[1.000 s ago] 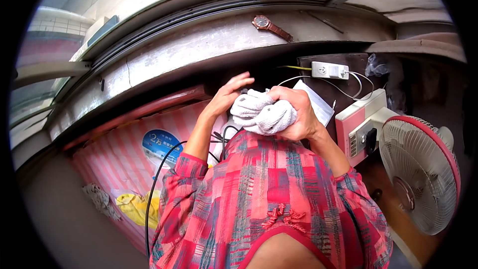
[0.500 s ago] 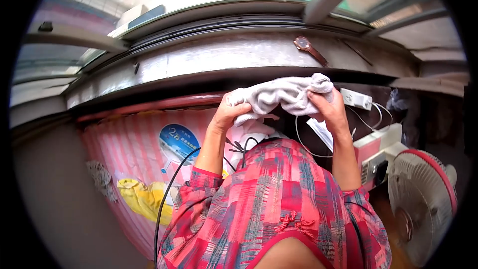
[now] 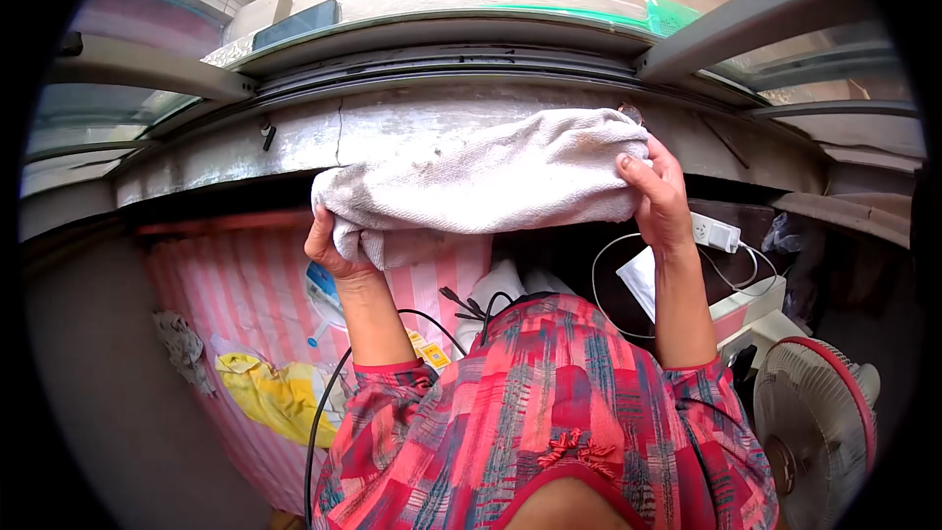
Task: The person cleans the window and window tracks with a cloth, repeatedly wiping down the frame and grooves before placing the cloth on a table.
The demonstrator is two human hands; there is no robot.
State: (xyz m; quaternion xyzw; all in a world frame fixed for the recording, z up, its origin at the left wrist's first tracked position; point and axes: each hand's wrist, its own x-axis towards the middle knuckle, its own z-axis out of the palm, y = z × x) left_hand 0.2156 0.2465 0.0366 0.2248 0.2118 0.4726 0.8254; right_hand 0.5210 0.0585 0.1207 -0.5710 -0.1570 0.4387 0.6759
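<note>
A whitish towel (image 3: pixel 481 177) with a few dark smudges is stretched sideways between my two hands, in front of the window sill. My left hand (image 3: pixel 339 247) grips its left end, the fingers partly hidden by the cloth. At the other end my right hand (image 3: pixel 659 191) pinches the towel, thumb on the near side and fingers behind. Folds gather at both ends, while the middle hangs fairly smooth. Just beyond my right hand, the watch (image 3: pixel 631 114) on the sill is mostly covered by the towel.
The grey window sill (image 3: pixel 285 152) holds a small black object (image 3: pixel 267 135) and a thin dark stick (image 3: pixel 724 142). Below lie a pink striped cloth (image 3: pixel 245 285) and a yellow cloth (image 3: pixel 257 395). A white power strip (image 3: pixel 714 233) and a fan (image 3: pixel 814 422) stand right.
The bunched towel has been spread out wide. My left hand has moved left and slightly down, and the towel now covers most of the watch.
</note>
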